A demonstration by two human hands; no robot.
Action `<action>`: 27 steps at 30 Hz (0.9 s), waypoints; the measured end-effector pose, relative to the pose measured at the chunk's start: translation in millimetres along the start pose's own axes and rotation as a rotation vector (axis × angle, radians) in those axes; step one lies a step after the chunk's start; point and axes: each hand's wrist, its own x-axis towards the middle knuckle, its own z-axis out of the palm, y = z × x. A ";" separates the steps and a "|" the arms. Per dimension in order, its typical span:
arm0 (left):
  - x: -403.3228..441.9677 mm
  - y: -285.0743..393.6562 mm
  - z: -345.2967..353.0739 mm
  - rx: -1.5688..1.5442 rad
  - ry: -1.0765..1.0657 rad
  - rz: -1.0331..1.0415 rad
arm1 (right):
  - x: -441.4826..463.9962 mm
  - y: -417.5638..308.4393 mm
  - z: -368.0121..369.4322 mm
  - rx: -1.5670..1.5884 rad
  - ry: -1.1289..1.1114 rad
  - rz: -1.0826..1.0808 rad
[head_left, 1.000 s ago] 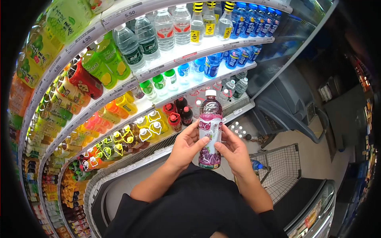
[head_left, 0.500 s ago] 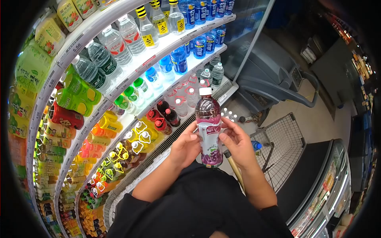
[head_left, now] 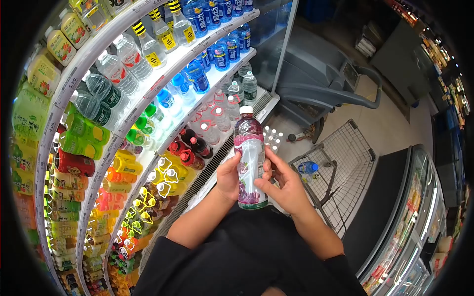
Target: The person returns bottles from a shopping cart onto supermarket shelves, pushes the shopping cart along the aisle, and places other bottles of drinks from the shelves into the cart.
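Note:
A purple grape drink bottle (head_left: pixel 251 160) with a white cap stands upright in front of my chest, its label turned partly sideways. My left hand (head_left: pixel 228 177) holds it from the left, thumb against its side, the other fingers hidden behind. On the right side, my right hand (head_left: pixel 284 183) grips the bottle, with thumb on the lower label and fingers curled at its edge. Behind the bottle are the lower shelf's dark bottles with red caps (head_left: pixel 200 147) and clear bottles (head_left: pixel 221 118).
Curved lit shelves (head_left: pixel 148 84) of drinks fill the left. A wire shopping cart (head_left: pixel 345 167) at the right holds a blue bottle (head_left: pixel 308 167). Beyond it is a grey machine (head_left: pixel 316 74). A chilled display case (head_left: pixel 419 197) stands at the lower right.
The view has swung right, so shelves and cart shift leftward. The bottle has been turned about its axis, its label now facing more sideways. Both hands are still at it.

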 end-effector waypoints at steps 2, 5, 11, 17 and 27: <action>-4.3 -9.9 -0.7 0.025 0.033 0.009 | -6.9 1.5 -5.1 0.072 0.036 0.062; -8.8 -21.4 7.9 0.231 0.222 0.103 | -13.1 15.4 -22.0 0.076 0.060 0.067; -50.5 -31.6 18.3 0.586 0.492 0.242 | -6.3 20.9 -16.5 0.114 -0.040 0.160; -112.7 -19.2 4.8 0.920 0.661 0.347 | 5.0 44.6 27.2 0.033 -0.244 0.183; -228.4 71.7 -45.9 1.702 1.071 0.629 | 65.6 110.2 197.5 -0.114 -0.547 0.230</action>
